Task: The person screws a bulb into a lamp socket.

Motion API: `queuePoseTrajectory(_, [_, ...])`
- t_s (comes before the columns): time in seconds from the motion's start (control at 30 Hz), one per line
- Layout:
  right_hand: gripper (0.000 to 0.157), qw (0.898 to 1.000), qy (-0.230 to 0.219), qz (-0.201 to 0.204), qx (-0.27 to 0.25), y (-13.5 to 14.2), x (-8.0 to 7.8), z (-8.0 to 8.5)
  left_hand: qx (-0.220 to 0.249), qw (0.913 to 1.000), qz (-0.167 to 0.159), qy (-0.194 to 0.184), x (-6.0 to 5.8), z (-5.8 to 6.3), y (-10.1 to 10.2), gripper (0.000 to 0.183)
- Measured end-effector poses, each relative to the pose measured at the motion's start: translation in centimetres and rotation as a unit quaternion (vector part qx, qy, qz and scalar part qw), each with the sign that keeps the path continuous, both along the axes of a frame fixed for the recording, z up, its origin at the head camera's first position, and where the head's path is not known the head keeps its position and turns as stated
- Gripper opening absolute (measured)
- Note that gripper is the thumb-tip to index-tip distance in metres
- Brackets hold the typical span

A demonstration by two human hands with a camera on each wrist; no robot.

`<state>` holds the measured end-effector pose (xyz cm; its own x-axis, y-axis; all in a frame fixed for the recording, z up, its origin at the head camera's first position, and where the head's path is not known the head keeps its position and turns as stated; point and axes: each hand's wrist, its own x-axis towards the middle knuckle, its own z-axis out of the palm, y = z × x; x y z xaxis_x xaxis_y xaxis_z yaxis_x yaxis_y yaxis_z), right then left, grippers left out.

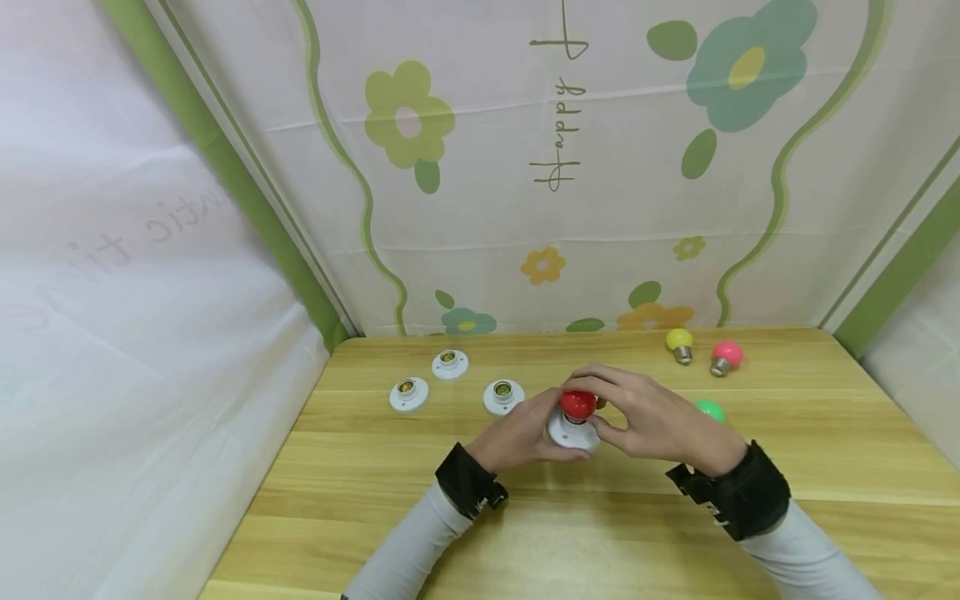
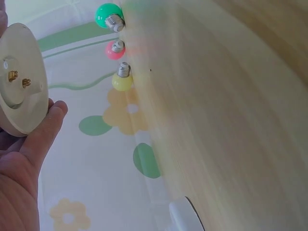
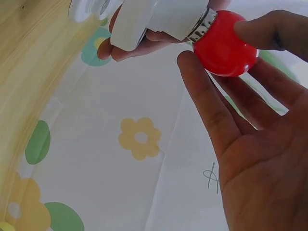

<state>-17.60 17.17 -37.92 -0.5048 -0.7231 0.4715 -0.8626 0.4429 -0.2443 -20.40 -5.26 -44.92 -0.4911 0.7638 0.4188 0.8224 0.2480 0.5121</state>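
Observation:
My left hand (image 1: 517, 433) grips a round white lamp holder (image 1: 562, 433) by its base. In the left wrist view, the underside of that lamp holder (image 2: 36, 72) shows two brass screws, and it is raised off the table. My right hand (image 1: 652, 417) holds a red light bulb (image 1: 577, 405) between thumb and fingers. In the right wrist view, the metal base of the red bulb (image 3: 224, 45) sits partly inside the holder's socket, with some thread showing. Fingers of the left hand show behind the holder there.
Three more white lamp holders, one nearby (image 1: 503, 398), one at the back (image 1: 450, 364) and one at left (image 1: 408, 394), stand on the wooden table (image 1: 345, 500). To the right lie a yellow bulb (image 1: 679, 340), a pink bulb (image 1: 727, 354) and a partly hidden green bulb (image 1: 709, 410).

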Motion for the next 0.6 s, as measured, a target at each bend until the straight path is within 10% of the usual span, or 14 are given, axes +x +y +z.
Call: queuePoseTrajectory(0.6, [0.043,0.999,0.021,-0.03,-0.006,0.01,-0.3,-0.16,-0.003,0.9995,0.012,0.029,0.01,-0.36,0.0,0.077])
